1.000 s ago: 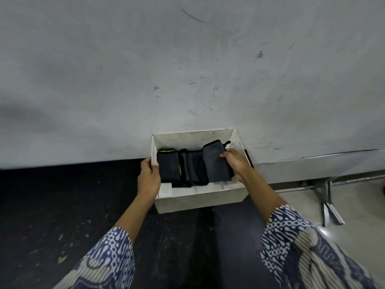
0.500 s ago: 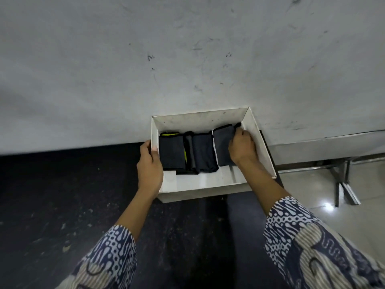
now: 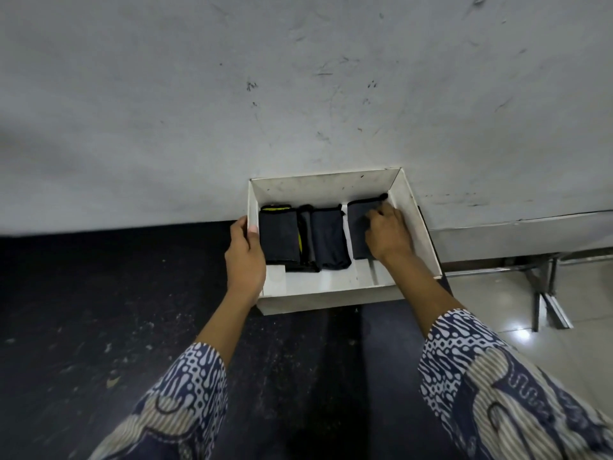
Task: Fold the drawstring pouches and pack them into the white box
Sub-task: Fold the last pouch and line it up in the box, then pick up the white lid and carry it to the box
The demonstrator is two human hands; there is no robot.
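On the left, the dark speckled floor surface (image 3: 99,310) fades into shadow, and a blue-and-white patterned sleeve (image 3: 185,393) is cut off by the bottom edge. The left hand (image 3: 245,257) grips the left wall of the open white cardboard box (image 3: 325,185), thumb hooked over the rim inside while the fingers wrap the outer face, mostly hidden. Inside, against that left wall, lies a folded black fabric pouch with a yellow-green trim (image 3: 278,239) showing at its far end. Just beside it sits a folded dark navy pouch (image 3: 328,240), with grey and black layers bunched between them, too dim to separate. Toward the right wall lies a folded dark grey pouch (image 3: 358,227), half covered by the right hand (image 3: 388,232), whose curled fingers press into its far end; whether they pinch the cloth cannot be told. The box backs against a scuffed grey wall (image 3: 298,78). At far right, a metal frame (image 3: 544,293) stands on glossy tiles.
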